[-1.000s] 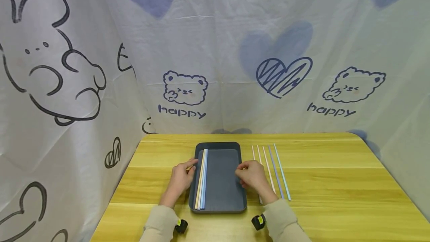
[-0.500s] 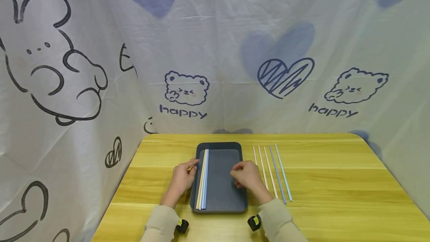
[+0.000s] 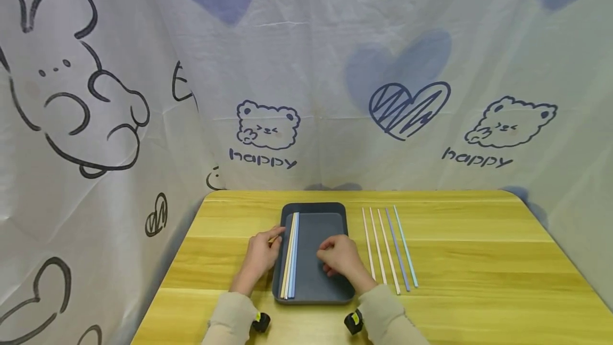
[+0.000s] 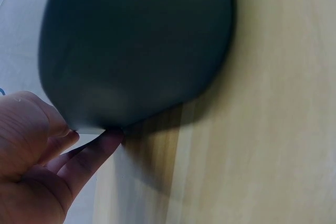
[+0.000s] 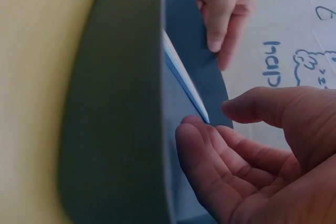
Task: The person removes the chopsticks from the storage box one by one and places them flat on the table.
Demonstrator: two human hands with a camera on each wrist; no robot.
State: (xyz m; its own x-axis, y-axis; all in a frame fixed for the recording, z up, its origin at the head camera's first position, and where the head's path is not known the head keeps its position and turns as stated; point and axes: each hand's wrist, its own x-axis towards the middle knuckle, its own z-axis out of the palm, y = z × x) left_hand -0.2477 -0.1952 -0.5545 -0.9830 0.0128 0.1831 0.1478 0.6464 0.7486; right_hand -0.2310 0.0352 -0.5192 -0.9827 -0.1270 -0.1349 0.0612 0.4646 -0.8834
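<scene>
In the head view, a dark grey rectangular tray (image 3: 316, 284) lies on the table. Along its left side runs a bundle of slim pastel chopsticks (image 3: 289, 260), cream, white and blue, side by side. My left hand (image 3: 260, 252) pinches the tray's left rim, and a fingertip presses the outer wall in the left wrist view. Over the right half of the tray hovers my right hand (image 3: 341, 256), fingers loosely bent. The right wrist view shows a gap between its thumb (image 5: 252, 106) and fingers, with nothing held there.
Right of the tray, several more chopsticks lie spaced apart on the wooden table (image 3: 479, 270): pale pink ones (image 3: 375, 244), a lilac one (image 3: 398, 252) and a turquoise one (image 3: 406, 246). Printed cloth (image 3: 316, 68) hangs behind the table and at its sides.
My right hand has moved left, from the tray's right rim to over its inside, uncovering the pink chopsticks. The left hand has stayed at the left rim.
</scene>
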